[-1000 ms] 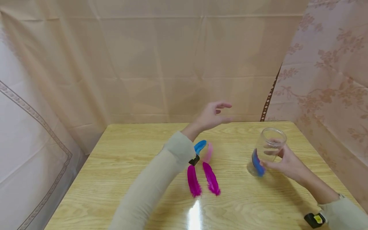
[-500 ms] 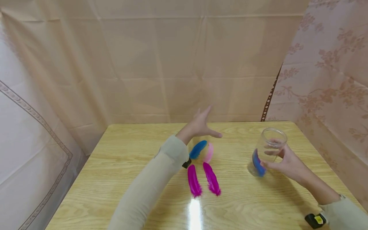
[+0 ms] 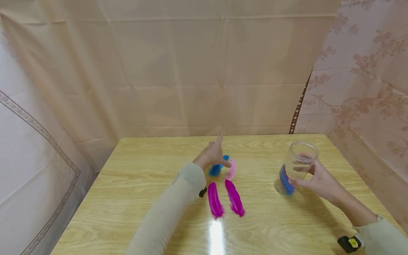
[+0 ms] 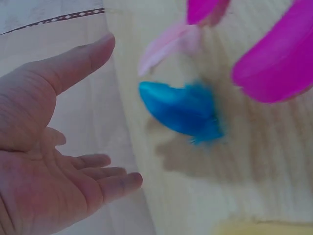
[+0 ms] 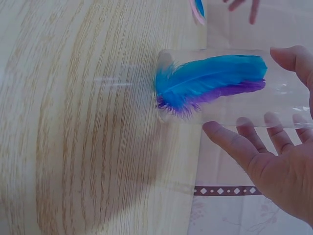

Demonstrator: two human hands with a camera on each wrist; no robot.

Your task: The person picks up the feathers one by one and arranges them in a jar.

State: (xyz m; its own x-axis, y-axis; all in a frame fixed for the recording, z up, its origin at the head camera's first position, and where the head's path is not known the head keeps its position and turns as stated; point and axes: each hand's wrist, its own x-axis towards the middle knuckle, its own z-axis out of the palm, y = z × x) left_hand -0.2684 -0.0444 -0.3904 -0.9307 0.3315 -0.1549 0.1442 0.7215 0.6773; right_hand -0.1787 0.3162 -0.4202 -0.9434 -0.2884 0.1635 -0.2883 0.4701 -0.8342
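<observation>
My left hand (image 3: 210,155) hovers over a blue feather (image 4: 178,108) on the table, fingers spread and thumb apart, holding nothing. It overlaps part of that feather in the head view. Beside the blue feather lies a pale pink feather (image 3: 232,169), and nearer the front are two magenta feathers, one on the left (image 3: 215,201) and one on the right (image 3: 234,198). On the right, my right hand (image 3: 318,182) grips a clear jar (image 3: 288,164) standing upright with its mouth uncovered. Through its wall show a blue feather (image 5: 215,73) and a purple feather (image 5: 232,90).
The wooden table (image 3: 143,170) carries all of these things. Beige cloth (image 3: 159,71) hangs behind its far edge, with patterned cloth (image 3: 376,78) at the right. A black strap piece (image 3: 349,244) sits at the right sleeve.
My left hand has moved left and down from behind the feathers, its fingers spreading, to over the blue feather. The right hand keeps holding the jar in the same place.
</observation>
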